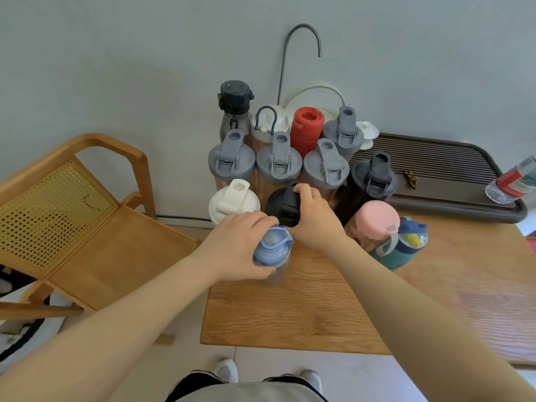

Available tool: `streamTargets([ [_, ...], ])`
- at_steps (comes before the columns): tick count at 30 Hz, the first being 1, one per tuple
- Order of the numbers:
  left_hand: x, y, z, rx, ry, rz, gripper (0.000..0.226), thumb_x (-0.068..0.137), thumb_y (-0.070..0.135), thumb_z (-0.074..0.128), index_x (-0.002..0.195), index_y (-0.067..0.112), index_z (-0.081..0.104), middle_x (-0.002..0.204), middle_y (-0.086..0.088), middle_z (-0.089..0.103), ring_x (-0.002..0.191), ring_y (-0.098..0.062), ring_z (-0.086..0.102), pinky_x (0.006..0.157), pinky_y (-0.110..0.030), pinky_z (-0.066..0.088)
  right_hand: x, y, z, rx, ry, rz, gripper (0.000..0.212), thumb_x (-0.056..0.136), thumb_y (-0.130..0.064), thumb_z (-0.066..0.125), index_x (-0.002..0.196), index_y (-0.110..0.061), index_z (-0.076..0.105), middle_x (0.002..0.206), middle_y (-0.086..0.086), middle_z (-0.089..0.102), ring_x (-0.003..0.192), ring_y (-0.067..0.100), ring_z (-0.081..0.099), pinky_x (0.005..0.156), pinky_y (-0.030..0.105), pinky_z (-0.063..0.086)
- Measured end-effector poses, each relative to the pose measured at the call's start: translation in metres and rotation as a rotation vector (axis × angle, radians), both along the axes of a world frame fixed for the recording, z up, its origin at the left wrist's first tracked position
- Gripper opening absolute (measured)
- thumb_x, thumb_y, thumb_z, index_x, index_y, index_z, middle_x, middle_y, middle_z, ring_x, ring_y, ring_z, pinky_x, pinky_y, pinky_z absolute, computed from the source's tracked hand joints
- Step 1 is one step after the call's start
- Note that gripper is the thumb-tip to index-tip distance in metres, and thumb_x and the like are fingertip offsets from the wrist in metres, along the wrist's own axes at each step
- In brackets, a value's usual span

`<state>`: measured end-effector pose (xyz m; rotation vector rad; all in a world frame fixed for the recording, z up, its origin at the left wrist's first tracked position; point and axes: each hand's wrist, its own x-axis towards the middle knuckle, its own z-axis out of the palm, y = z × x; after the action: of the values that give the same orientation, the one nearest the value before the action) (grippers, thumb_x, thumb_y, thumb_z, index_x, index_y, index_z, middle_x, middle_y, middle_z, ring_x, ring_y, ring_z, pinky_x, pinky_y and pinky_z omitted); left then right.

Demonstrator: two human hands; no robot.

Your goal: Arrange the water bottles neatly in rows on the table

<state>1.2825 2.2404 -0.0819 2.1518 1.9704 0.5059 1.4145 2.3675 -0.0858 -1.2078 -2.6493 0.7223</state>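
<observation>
Several water bottles stand in rows at the far left of the wooden table (304,309). My left hand (240,245) grips a clear bottle with a blue lid (272,248) at the front of the group. My right hand (313,219) grips the black lid of a bottle (282,206) just behind it. A white-lidded bottle (232,203) stands to the left. Grey-lidded bottles (278,163) form the row behind, with a red bottle (307,129) and a dark-capped one (235,103) at the back. A pink-lidded bottle (375,219) and a teal child's bottle (406,245) stand to the right.
A dark slatted tray (435,158) lies along the table's far right, with a tipped can in a glass dish (513,181) on it. A curved metal spout (301,39) rises behind the bottles. A wooden chair with a cane back (72,216) stands left of the table.
</observation>
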Motion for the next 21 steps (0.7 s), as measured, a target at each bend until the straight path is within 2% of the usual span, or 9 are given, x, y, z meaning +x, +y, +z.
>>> streamTargets([
  [3,0.006,0.007,0.001,0.018,0.04,0.015,0.072,0.064,0.052,0.06,0.126,0.017,0.047,0.118,0.003,0.055,0.104,-0.016,0.052,0.084,-0.024,0.029,0.021,0.004,0.006,0.023,-0.099,0.013,0.079,0.065,-0.045,0.075,0.125,-0.017,0.032,0.127,0.009,0.042,0.109,0.034,0.046,0.088,0.043,0.045],
  [5,0.009,0.014,0.002,0.032,0.059,0.041,0.07,0.066,0.047,0.066,0.126,0.017,0.047,0.119,0.003,0.054,0.108,-0.017,0.049,0.086,-0.024,0.027,0.039,0.006,0.007,0.133,-0.202,0.028,0.078,0.063,-0.047,0.073,0.123,-0.017,0.033,0.124,0.007,0.046,0.108,0.032,0.051,0.098,0.043,0.038],
  [7,0.01,0.023,0.004,0.034,0.094,0.066,0.069,0.067,0.043,0.068,0.126,0.016,0.046,0.121,0.002,0.054,0.112,-0.019,0.047,0.091,-0.027,0.028,0.051,0.006,0.009,0.222,-0.303,0.036,0.077,0.064,-0.052,0.07,0.122,-0.018,0.033,0.12,0.004,0.051,0.108,0.029,0.055,0.113,0.047,0.015],
  [9,0.012,0.033,0.006,0.03,0.149,0.081,0.068,0.068,0.04,0.07,0.126,0.012,0.048,0.121,-0.003,0.055,0.115,-0.022,0.046,0.095,-0.032,0.031,0.057,0.005,0.011,0.269,-0.358,0.041,0.075,0.065,-0.057,0.068,0.121,-0.018,0.035,0.117,0.002,0.054,0.108,0.026,0.056,0.114,0.051,-0.006],
  [12,0.014,0.045,0.006,0.018,0.241,0.107,0.07,0.072,0.041,0.068,0.129,0.009,0.045,0.124,-0.007,0.055,0.117,-0.026,0.044,0.096,-0.036,0.032,0.061,0.006,0.015,0.304,-0.383,0.06,0.075,0.067,-0.062,0.065,0.122,-0.019,0.035,0.116,-0.001,0.057,0.109,0.025,0.056,0.112,0.05,-0.014],
  [15,0.013,0.055,0.005,-0.013,0.292,0.145,0.075,0.079,0.049,0.061,0.137,0.011,0.034,0.133,-0.005,0.048,0.123,-0.023,0.039,0.099,-0.034,0.029,0.063,0.01,0.017,0.27,-0.347,0.098,0.077,0.067,-0.061,0.066,0.123,-0.019,0.035,0.118,0.0,0.059,0.109,0.023,0.058,0.115,0.043,-0.007],
  [17,0.012,0.06,0.005,-0.043,0.311,0.185,0.077,0.081,0.052,0.057,0.139,0.011,0.027,0.137,-0.005,0.043,0.124,-0.022,0.038,0.1,-0.033,0.029,0.061,0.013,0.017,0.225,-0.306,0.129,0.077,0.068,-0.056,0.069,0.125,-0.018,0.034,0.121,0.002,0.057,0.111,0.023,0.056,0.115,0.037,0.011],
  [19,0.011,0.061,0.004,-0.073,0.293,0.226,0.079,0.083,0.051,0.055,0.141,0.01,0.022,0.14,-0.006,0.04,0.123,-0.024,0.041,0.099,-0.033,0.032,0.059,0.015,0.019,0.182,-0.264,0.141,0.079,0.068,-0.051,0.072,0.128,-0.018,0.034,0.124,0.003,0.055,0.112,0.024,0.053,0.102,0.033,0.033],
  [21,0.01,0.059,0.005,-0.102,0.263,0.231,0.08,0.083,0.047,0.058,0.141,0.01,0.02,0.14,-0.008,0.038,0.119,-0.025,0.046,0.096,-0.033,0.036,0.057,0.016,0.019,0.17,-0.238,0.155,0.08,0.068,-0.049,0.074,0.13,-0.018,0.034,0.126,0.004,0.053,0.112,0.025,0.052,0.092,0.033,0.04],
])
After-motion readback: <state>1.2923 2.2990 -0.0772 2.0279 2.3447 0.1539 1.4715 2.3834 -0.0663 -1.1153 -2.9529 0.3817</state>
